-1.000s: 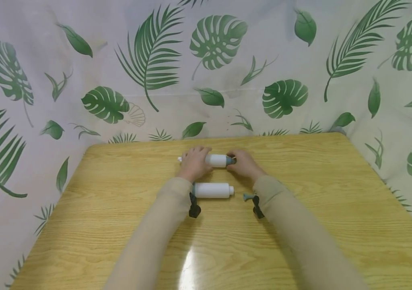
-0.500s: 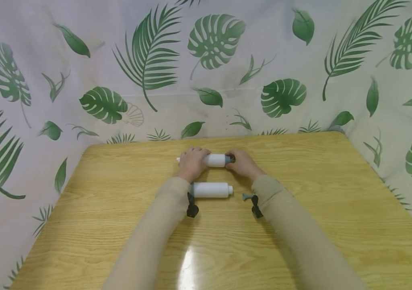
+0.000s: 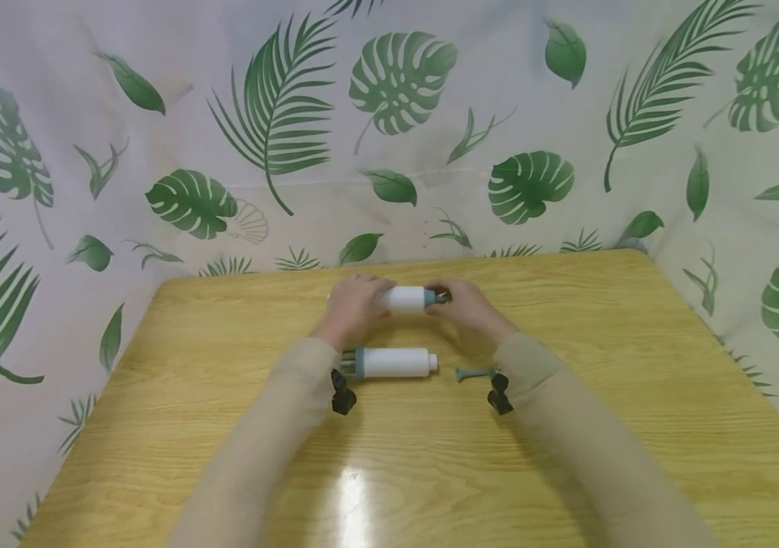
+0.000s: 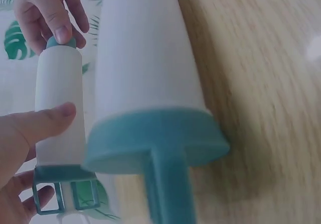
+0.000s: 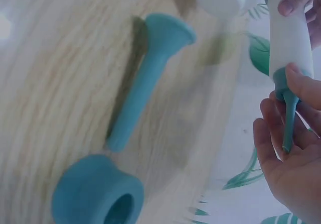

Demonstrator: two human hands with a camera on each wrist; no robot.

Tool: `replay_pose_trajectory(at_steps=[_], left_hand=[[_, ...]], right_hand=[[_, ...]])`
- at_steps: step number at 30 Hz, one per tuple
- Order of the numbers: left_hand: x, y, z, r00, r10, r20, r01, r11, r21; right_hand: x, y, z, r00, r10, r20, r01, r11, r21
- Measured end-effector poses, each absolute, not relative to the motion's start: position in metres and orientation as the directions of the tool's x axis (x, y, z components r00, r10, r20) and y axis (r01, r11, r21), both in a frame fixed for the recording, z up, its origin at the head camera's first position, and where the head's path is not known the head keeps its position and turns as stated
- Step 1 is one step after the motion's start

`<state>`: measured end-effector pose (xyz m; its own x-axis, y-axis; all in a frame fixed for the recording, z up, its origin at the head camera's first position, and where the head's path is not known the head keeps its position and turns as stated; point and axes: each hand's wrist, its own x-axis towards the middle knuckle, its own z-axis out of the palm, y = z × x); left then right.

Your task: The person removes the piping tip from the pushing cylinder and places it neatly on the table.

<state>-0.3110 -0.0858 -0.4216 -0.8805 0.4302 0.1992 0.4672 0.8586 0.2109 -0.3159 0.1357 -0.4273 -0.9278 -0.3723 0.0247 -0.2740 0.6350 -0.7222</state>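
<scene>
In the head view, a white bottle [image 3: 406,298] lies level between my hands near the table's far side. My left hand [image 3: 355,304] grips its body, thumb along the near side; in the left wrist view an open-framed teal end piece [image 4: 65,176] sticks out past that hand. My right hand [image 3: 468,308] pinches the other end, at the teal nozzle cap [image 5: 284,81], whose thin spout [image 5: 289,121] points down past the fingers in the right wrist view. A second white bottle [image 3: 396,363] lies nearer me, its bare neck facing right.
A loose teal nozzle [image 5: 143,78] lies on the wooden table [image 3: 567,320] to the right of the second bottle. Next to it sits a teal ring-shaped cap [image 5: 95,189]. A leaf-printed sheet [image 3: 389,152] stands behind the table.
Both forearms have shifted outward, uncovering the second bottle's framed teal end and more of the loose nozzle. The held bottle has risen slightly in view; both hands keep their grip.
</scene>
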Motion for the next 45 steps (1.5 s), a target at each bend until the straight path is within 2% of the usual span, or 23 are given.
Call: replay_pose_trajectory(at_steps=[8,14,18,23,28,37,45], left_hand=[[-0.297,-0.092,-0.409,-0.823,0.499,0.27,0.548,0.823,0.151],[-0.286,-0.095,-0.407,-0.735,0.579,0.354,0.643,0.76,0.093],[-0.28,-0.095,-0.408,-0.686,0.596,0.418,0.676,0.734,0.064],[-0.275,-0.095,-0.411,-0.658,0.597,0.458,0.689,0.724,0.046],[-0.274,-0.095,-0.413,-0.648,0.6,0.469,0.694,0.719,0.041],[-0.275,-0.092,-0.412,-0.672,0.599,0.436,0.686,0.725,0.062],[-0.279,-0.089,-0.414,-0.705,0.567,0.425,0.676,0.719,0.162]], right_hand=[[-0.297,0.141,-0.414,-0.925,-0.371,0.078,-0.3,0.592,-0.748],[-0.287,0.146,-0.414,-0.93,-0.345,0.124,-0.315,0.579,-0.752],[-0.283,0.148,-0.416,-0.927,-0.344,0.15,-0.333,0.57,-0.751],[-0.278,0.15,-0.417,-0.922,-0.349,0.17,-0.352,0.566,-0.746],[-0.275,0.15,-0.417,-0.911,-0.359,0.204,-0.385,0.559,-0.734],[-0.272,0.149,-0.419,-0.914,-0.337,0.226,-0.391,0.582,-0.713],[-0.271,0.151,-0.424,-0.883,-0.329,0.334,-0.468,0.596,-0.652]])
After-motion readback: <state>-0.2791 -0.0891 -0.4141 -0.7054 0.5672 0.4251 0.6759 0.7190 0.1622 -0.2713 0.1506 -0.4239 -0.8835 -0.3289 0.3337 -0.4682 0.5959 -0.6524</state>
